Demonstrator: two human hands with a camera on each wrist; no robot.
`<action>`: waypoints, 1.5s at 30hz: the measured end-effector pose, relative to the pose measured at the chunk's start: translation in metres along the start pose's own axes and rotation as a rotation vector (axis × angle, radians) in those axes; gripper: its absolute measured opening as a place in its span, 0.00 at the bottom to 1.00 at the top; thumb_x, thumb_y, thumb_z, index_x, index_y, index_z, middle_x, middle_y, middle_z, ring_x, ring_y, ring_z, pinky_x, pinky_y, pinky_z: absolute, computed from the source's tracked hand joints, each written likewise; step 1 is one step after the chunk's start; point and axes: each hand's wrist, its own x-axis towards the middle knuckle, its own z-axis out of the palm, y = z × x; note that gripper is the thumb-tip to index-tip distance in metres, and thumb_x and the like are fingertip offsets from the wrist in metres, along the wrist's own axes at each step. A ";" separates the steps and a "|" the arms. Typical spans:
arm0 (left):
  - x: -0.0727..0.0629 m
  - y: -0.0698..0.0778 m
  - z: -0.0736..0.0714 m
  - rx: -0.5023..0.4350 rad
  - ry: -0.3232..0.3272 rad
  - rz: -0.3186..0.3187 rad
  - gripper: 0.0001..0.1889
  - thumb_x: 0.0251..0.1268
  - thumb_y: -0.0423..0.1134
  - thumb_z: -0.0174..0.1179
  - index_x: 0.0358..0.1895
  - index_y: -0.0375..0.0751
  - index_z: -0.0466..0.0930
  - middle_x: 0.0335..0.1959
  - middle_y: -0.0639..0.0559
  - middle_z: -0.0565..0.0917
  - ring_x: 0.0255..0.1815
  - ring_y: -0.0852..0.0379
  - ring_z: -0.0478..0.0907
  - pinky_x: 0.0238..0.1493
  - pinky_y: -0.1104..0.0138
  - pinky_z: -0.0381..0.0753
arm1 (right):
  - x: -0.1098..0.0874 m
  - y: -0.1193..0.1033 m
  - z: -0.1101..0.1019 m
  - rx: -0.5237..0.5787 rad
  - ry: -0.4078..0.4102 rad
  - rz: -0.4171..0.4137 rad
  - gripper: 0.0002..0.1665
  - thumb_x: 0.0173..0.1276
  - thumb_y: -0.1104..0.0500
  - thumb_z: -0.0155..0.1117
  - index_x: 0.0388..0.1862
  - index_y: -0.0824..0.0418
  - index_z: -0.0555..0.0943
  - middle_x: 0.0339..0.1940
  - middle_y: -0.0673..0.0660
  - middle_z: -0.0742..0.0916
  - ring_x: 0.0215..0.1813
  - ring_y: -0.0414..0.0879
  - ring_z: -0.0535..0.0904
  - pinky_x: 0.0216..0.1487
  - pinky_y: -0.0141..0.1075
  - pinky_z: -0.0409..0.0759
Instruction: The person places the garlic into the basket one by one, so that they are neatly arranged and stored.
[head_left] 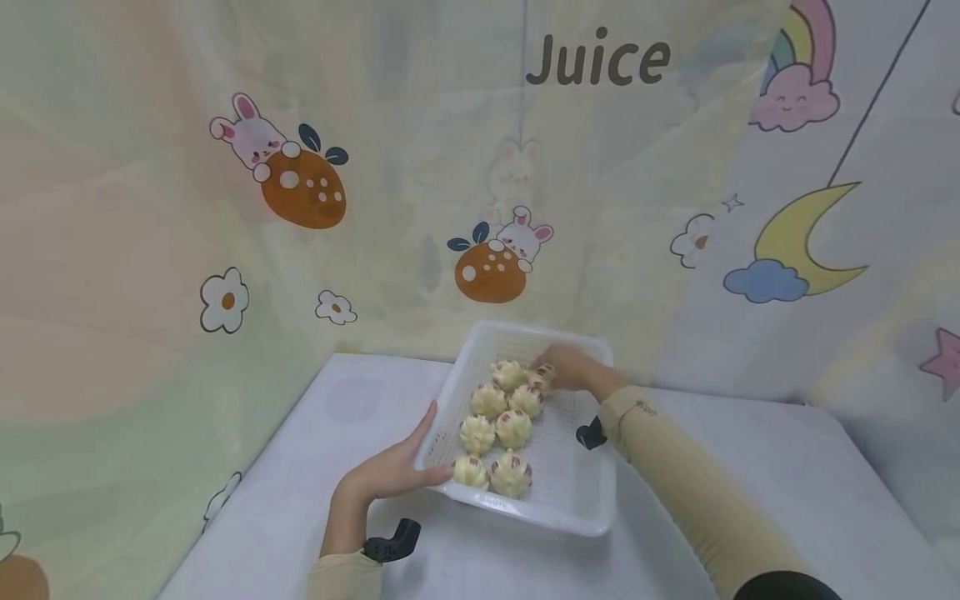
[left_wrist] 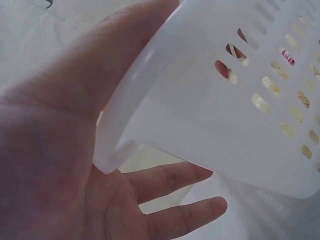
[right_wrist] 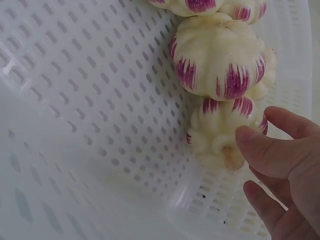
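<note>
A white plastic basket (head_left: 577, 475) is tilted on the table, with several garlic bulbs (head_left: 513, 428) inside, set in two rough rows. My left hand (head_left: 397, 462) grips the basket's near left corner, its thumb over the rim and its fingers against the outside wall. In the left wrist view, two fingers (left_wrist: 180, 217) extend below the basket wall. At the basket's far end my right hand (head_left: 573, 368) is beside the last garlic bulb (right_wrist: 215, 135). Its thumb and forefinger touch that purple-streaked bulb's edge; the other visible fingers are spread apart.
The basket stands on a white-covered table (head_left: 360, 408). Behind it hangs a printed cloth backdrop (head_left: 405, 275) with rabbits, flowers and a moon. Inside the basket, the perforated floor (right_wrist: 120, 85) shows along the right side.
</note>
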 end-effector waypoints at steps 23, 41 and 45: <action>0.000 0.000 -0.002 0.011 -0.002 0.010 0.56 0.57 0.55 0.64 0.76 0.55 0.27 0.72 0.44 0.63 0.65 0.48 0.69 0.63 0.45 0.66 | 0.005 0.015 0.009 0.108 -0.016 0.139 0.23 0.54 0.69 0.68 0.52 0.62 0.80 0.46 0.61 0.84 0.50 0.55 0.79 0.52 0.46 0.77; 0.000 0.000 -0.003 -0.011 -0.012 0.000 0.57 0.56 0.56 0.64 0.76 0.56 0.27 0.73 0.45 0.61 0.67 0.46 0.68 0.62 0.44 0.66 | 0.008 0.012 0.015 0.164 0.004 0.229 0.18 0.55 0.62 0.72 0.45 0.64 0.79 0.47 0.61 0.84 0.49 0.53 0.80 0.52 0.45 0.77; 0.000 -0.001 -0.003 -0.011 -0.011 -0.001 0.57 0.56 0.57 0.64 0.76 0.57 0.27 0.73 0.44 0.61 0.67 0.46 0.68 0.61 0.43 0.66 | 0.012 0.011 0.020 0.095 0.058 0.222 0.17 0.56 0.58 0.72 0.41 0.63 0.79 0.41 0.58 0.84 0.43 0.49 0.79 0.49 0.43 0.77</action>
